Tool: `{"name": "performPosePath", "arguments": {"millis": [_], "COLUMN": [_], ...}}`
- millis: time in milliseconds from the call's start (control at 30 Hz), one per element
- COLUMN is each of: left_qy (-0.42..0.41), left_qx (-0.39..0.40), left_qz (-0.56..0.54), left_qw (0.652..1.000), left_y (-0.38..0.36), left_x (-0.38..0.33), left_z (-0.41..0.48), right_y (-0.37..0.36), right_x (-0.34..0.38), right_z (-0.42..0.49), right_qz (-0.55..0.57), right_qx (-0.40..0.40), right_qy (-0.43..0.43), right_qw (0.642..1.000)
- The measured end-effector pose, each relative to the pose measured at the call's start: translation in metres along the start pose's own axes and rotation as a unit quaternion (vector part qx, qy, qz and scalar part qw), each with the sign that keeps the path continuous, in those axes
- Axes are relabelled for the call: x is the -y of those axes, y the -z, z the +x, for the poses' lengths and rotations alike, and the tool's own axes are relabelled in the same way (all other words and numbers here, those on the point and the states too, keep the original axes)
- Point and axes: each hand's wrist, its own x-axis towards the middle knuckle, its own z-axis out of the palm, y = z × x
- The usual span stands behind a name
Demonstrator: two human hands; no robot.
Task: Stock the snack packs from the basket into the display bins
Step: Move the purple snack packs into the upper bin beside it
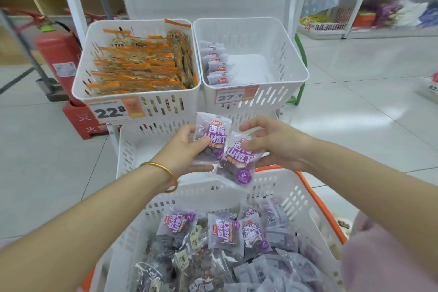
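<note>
My left hand (187, 152) grips a purple-and-white snack pack (212, 133) with thumb on its front. My right hand (272, 144) pinches a second, similar pack (239, 161) that overlaps the first and hangs lower. Both packs are held above the far rim of the white basket (305, 199), which is full of several purple snack packs (225, 232) and darker clear packs. Ahead, the right display bin (284, 59) holds a short row of the same purple packs (216, 64) along its left side. The left display bin (87, 54) is filled with orange-striped packs (142, 66).
Price tags (111, 111) hang on both bins' fronts. A lower white bin (128, 149) sits beneath them. A red fire extinguisher (57, 54) stands left of the rack. Stocked shelves (379, 14) line the back right, with open tiled floor on the right.
</note>
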Motion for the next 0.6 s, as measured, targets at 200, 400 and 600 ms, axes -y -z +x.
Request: {"name": "performPosePath", "arguments": {"millis": [200,400,600], "left_qy": [0.065,0.064,0.048], "left_qx": [-0.001,-0.007,0.091], "left_qz": [-0.066,-0.081,-0.091], "left_qw": [0.996,0.995,0.99], "left_y": [0.004,-0.005,-0.018], "left_x": [0.001,-0.002,-0.002], "left_z": [0.01,0.014,0.009], "right_y": [0.007,0.014,0.012], "right_x": [0.014,0.018,0.015], "right_z": [0.007,0.011,0.014], "right_qz": [-0.015,0.038,0.05], "right_qx": [0.037,0.0,-0.059], "right_qy": [0.047,0.055,0.095], "right_qw": [0.998,0.998,0.992]}}
